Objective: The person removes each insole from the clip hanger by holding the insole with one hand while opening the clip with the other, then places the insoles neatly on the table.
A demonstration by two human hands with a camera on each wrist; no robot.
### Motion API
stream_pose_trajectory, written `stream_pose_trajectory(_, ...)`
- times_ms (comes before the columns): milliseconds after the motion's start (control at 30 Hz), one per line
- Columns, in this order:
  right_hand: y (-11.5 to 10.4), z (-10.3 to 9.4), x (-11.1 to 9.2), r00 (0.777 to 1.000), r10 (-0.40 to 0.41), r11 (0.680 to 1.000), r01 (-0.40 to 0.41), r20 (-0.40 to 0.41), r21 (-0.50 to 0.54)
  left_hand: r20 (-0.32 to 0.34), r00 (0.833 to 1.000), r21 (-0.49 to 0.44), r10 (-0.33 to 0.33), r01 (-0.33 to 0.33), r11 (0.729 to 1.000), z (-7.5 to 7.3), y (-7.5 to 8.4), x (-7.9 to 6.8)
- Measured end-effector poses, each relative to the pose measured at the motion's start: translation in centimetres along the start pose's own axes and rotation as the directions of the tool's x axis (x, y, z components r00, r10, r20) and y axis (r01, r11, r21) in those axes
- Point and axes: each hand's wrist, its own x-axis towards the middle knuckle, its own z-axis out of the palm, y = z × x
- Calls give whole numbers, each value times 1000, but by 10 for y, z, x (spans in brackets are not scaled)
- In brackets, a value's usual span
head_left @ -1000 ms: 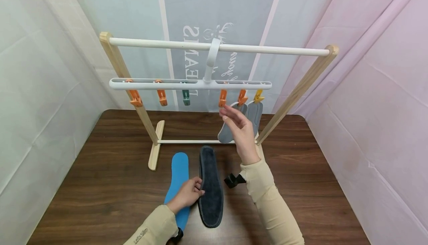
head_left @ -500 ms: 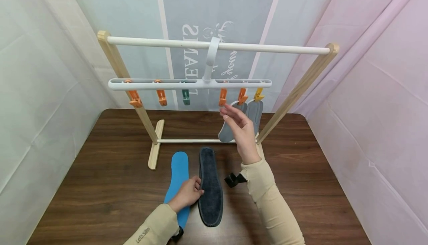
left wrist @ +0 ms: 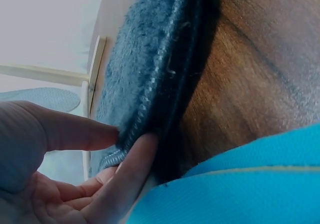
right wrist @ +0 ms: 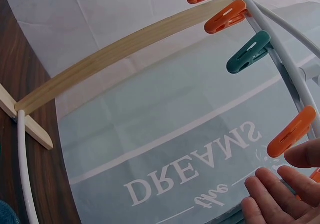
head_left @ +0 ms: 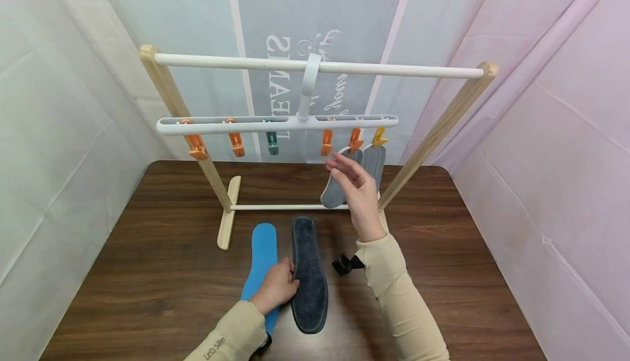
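Note:
My left hand (head_left: 276,283) pinches the near-left edge of a dark, fuzzy insole (head_left: 312,301) that lies on the table; in the left wrist view the thumb is on top of its stitched rim (left wrist: 145,101) and the index finger against its side. Partly under my left forearm is a flat blue insole (head_left: 264,246). Raised at the hanger, my right hand (head_left: 361,199) has its fingers loosely bent with nothing in them, fingertips just below an orange clip (head_left: 327,143). Behind it, two grey insoles (head_left: 334,192) hang from an orange clip (head_left: 356,139) and a yellow clip (head_left: 379,137).
A white hanger (head_left: 221,127) hooks over the top bar (head_left: 403,70) of a wooden rack (head_left: 435,126). On its left half are two orange clips (head_left: 236,143) and a green clip (head_left: 273,142), holding nothing. Curtains (head_left: 556,158) enclose the brown table (head_left: 147,273).
My left hand has shifted slightly, its fingers closing more on the dark insole's edge. The right hand has drawn a little away from the orange clip. The head view has tilted slightly.

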Motion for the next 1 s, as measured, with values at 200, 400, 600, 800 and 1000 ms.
stream_pose_trajectory(200,0,0,1,1000,-3,1000,3,-2,8,-11,1000,31,-12,12,999,0,3,0)
stream_pose_trajectory(400,0,0,1,1000,3,1000,-3,-14,-3,-25,1000,57,-13,15,998,1,2,1)
stream_pose_trajectory(600,-2,0,1,1000,5,1000,-5,-22,-8,-33,999,69,-34,36,997,1,2,2)
stream_pose_trajectory(800,-2,-2,1,1000,7,1000,-8,-22,-2,-3,999,41,-43,43,998,2,2,2)
stream_pose_trajectory(1000,-3,-4,1,999,-16,1000,16,-39,-5,-4,1000,54,31,-31,998,0,3,5)
